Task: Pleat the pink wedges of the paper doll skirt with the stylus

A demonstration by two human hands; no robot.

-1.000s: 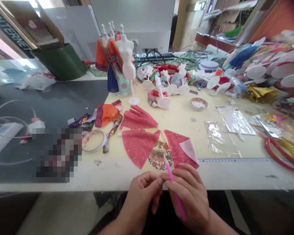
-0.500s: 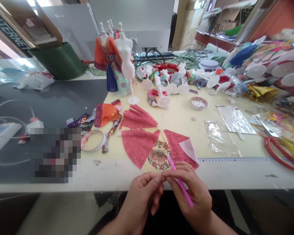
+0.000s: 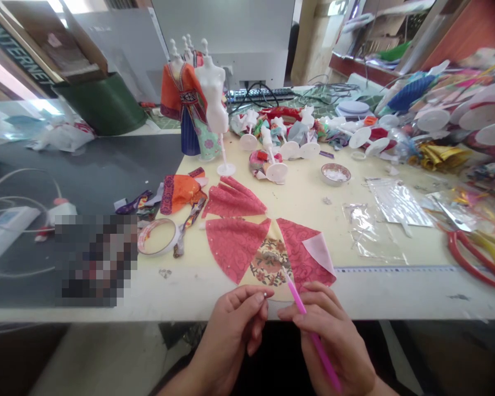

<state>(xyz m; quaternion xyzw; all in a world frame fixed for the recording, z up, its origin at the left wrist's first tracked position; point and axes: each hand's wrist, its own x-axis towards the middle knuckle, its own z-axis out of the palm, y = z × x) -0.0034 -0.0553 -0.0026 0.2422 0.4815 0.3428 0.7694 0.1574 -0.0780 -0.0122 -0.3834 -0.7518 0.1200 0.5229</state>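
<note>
Between the thumb and forefinger of my left hand (image 3: pixel 241 319) is a tiny white bead (image 3: pixel 265 295), at the table's front edge. My right hand (image 3: pixel 334 335) is closed around a pink pen-like tool (image 3: pixel 313 333), its thin tip pointing up and left over the cloth. Just beyond both hands lies a fan-shaped piece of cloth (image 3: pixel 231 247), red at the sides with a cream floral panel (image 3: pixel 270 261) in the middle. Its right corner is folded over, showing a pale pink underside. A second red cloth (image 3: pixel 235 198), gathered in folds, lies behind it.
A tape roll (image 3: pixel 159 236) and an orange garment (image 3: pixel 179 193) lie to the left. Small mannequins (image 3: pixel 213 93) stand behind. A small bowl (image 3: pixel 335 174), plastic bags (image 3: pixel 398 203), a ruler (image 3: pixel 396 269) and red-handled scissors (image 3: pixel 457 256) are on the right.
My hands have moved apart, and the white bead now shows at my left fingertips. My right hand has shifted right and down with the pink tool.
</note>
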